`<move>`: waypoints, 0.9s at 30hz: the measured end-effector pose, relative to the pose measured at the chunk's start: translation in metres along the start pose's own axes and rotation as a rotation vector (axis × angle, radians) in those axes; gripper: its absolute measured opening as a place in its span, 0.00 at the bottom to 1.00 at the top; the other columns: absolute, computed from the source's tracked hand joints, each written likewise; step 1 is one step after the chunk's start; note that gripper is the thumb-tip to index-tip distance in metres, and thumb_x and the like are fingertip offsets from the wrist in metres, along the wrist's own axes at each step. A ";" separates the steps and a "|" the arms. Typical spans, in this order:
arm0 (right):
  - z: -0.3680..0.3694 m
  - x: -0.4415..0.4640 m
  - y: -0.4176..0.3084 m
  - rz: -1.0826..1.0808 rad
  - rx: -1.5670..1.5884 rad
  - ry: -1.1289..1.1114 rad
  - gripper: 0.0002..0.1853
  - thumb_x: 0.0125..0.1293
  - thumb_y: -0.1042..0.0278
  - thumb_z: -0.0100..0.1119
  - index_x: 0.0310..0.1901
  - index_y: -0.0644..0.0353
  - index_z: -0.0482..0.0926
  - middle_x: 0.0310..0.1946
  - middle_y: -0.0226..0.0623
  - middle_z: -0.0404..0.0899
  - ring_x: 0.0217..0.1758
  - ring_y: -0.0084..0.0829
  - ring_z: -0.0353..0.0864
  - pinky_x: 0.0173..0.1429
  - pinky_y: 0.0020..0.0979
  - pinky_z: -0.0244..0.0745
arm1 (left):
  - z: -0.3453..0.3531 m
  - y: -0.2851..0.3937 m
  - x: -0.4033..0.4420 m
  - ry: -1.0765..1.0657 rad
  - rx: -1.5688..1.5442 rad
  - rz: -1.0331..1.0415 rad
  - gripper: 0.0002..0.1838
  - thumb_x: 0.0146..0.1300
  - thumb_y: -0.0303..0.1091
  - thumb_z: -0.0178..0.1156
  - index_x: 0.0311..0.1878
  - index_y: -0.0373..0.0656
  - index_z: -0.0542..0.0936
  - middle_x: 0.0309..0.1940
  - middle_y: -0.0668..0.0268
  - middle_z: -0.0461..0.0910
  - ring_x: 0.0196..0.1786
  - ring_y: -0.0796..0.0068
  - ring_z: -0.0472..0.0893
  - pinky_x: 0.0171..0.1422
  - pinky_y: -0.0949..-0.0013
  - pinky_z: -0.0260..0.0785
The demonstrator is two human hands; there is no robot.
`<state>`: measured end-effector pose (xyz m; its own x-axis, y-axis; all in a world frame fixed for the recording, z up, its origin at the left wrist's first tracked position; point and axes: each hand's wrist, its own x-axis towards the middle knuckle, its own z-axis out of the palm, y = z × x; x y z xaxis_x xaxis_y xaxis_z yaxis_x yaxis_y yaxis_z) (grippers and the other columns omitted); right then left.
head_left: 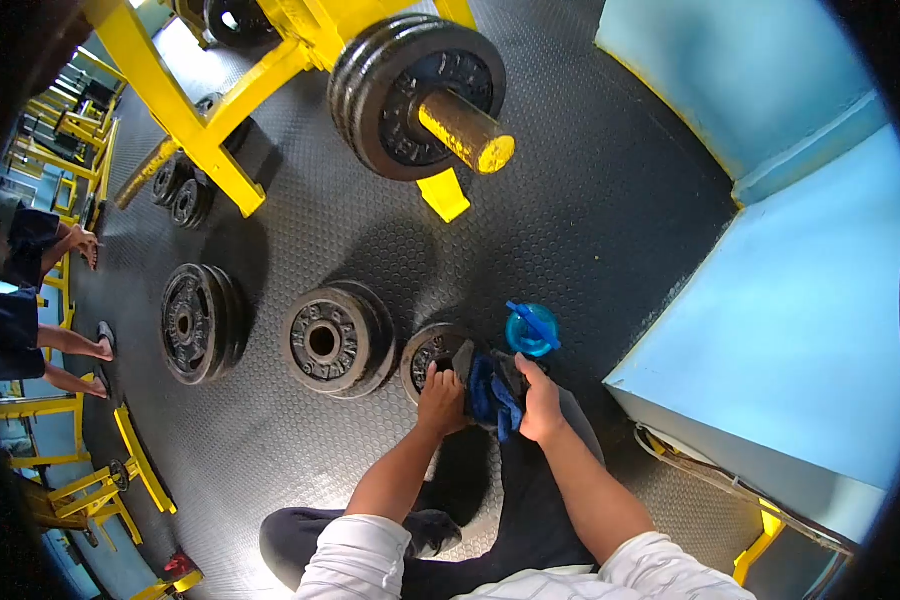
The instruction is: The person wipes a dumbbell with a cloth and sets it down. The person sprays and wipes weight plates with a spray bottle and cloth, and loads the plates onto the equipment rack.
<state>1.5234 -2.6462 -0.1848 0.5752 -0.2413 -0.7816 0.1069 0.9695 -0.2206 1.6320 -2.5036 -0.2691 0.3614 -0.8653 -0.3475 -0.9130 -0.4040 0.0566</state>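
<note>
Between my two hands is a dark item with a blue cloth (494, 392), held above my bent leg. My left hand (442, 400) has its fingers curled at the item's left side, in front of a small weight plate (420, 350). On the right side, my right hand (540, 402) grips the item with the thumb up. A blue bottle (532, 332) with a blue lid stands on the floor just beyond my right hand. Left of my hands, a stack of weight plates (322, 342) lies on the floor. The item's exact shape is unclear.
More plates (192, 322) stand at the left. A yellow rack (205, 140) holds large plates (420, 95) on a bar ahead. A light blue wall block (770, 300) is at the right. Another person's legs (70, 342) show at the far left.
</note>
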 end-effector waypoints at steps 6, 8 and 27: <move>-0.013 -0.083 -0.021 -0.024 -0.148 -0.155 0.13 0.61 0.67 0.60 0.45 0.63 0.80 0.43 0.38 0.82 0.45 0.32 0.82 0.49 0.34 0.78 | -0.041 -0.004 -0.008 0.010 -0.123 0.065 0.39 0.30 0.52 0.75 0.44 0.35 0.75 0.40 0.57 0.75 0.52 0.58 0.75 0.71 0.58 0.56; -0.023 -0.106 -0.018 -0.110 -0.196 -0.124 0.15 0.59 0.69 0.61 0.47 0.63 0.79 0.41 0.37 0.82 0.43 0.30 0.82 0.49 0.33 0.78 | -0.082 -0.009 -0.018 -0.228 -0.328 -0.021 0.39 0.30 0.52 0.75 0.44 0.33 0.76 0.42 0.52 0.78 0.50 0.54 0.77 0.63 0.58 0.66; 0.044 -0.094 0.155 -0.288 -0.798 -0.324 0.27 0.73 0.54 0.46 0.61 0.72 0.67 0.53 0.41 0.77 0.54 0.34 0.75 0.63 0.31 0.66 | -0.223 -0.021 -0.202 0.217 -2.186 -0.344 0.19 0.53 0.38 0.57 0.42 0.33 0.75 0.32 0.59 0.78 0.33 0.68 0.79 0.38 0.68 0.72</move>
<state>1.5221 -2.4710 -0.1200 0.8261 -0.3286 -0.4577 -0.2424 0.5261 -0.8152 1.6209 -2.3866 0.0087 0.5637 -0.6569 -0.5007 0.6816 0.0275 0.7312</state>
